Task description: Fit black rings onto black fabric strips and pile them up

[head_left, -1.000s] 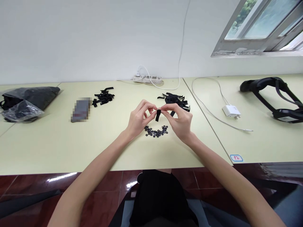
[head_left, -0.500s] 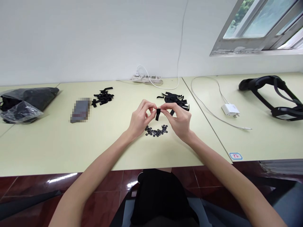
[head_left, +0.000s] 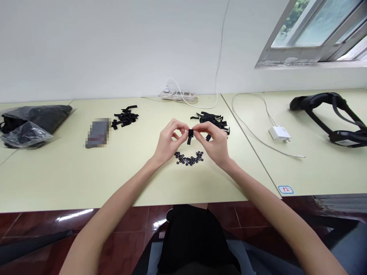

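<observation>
A handwritten red "12" on the blue-bordered sticker [head_left: 286,189] at the right table's [head_left: 315,168] edge.

Black strap [head_left: 190,136], black rings [head_left: 189,159], pale yellow-green table [head_left: 71,172], white charger [head_left: 280,134].

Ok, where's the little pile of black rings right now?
In the head view, the black rings lie on the table near its front middle, just below the left hand and right hand, which pinch a black strip.
</observation>
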### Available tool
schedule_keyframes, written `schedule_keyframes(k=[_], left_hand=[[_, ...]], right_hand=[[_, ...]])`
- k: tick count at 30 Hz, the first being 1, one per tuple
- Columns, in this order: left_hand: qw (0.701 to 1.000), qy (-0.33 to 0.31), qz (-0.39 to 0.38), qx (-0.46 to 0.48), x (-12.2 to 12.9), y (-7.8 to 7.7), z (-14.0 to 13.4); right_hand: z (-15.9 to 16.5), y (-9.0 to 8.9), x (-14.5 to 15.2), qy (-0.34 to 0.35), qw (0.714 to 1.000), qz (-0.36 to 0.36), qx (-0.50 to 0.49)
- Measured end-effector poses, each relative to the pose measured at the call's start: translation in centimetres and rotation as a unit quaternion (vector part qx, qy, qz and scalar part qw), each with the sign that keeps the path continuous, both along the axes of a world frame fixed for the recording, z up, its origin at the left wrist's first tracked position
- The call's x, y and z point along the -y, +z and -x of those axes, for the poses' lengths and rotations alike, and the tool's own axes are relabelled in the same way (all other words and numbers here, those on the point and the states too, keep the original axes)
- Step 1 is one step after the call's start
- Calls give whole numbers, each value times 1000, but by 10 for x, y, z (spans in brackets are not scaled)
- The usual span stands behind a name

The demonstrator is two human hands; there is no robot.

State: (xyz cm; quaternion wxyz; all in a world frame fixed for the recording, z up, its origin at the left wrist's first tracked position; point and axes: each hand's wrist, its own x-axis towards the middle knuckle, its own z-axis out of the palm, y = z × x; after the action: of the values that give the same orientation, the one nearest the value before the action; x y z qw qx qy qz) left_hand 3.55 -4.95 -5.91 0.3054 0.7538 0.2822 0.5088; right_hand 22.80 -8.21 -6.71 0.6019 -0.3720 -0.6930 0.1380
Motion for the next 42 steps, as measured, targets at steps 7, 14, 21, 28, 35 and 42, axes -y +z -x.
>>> schedule_keyframes(k=[7, 14, 21, 28, 35, 42], left_hand=[[962, -103, 248, 50, -7, 2, 0], [957, -101, 266, 48, -6, 2, 1], [969, -100, 221, 38, -4, 2, 1], [981, -62, 177, 49, -7, -2, 1], [974, -53, 205, 75, -9, -1, 0], [969, -52, 229, 73, -9, 2, 4]], right_hand=[[0, -1, -2, 79, 988, 120, -61], [-2, 1, -2, 76, 985, 139, -68], [-3, 4, 0, 24, 995, 96, -7], [1, 2, 1, 74, 986, 145, -36], [-1, 1, -3, 79, 977, 190, -59], [-9, 3, -8, 72, 974, 206, -66]])
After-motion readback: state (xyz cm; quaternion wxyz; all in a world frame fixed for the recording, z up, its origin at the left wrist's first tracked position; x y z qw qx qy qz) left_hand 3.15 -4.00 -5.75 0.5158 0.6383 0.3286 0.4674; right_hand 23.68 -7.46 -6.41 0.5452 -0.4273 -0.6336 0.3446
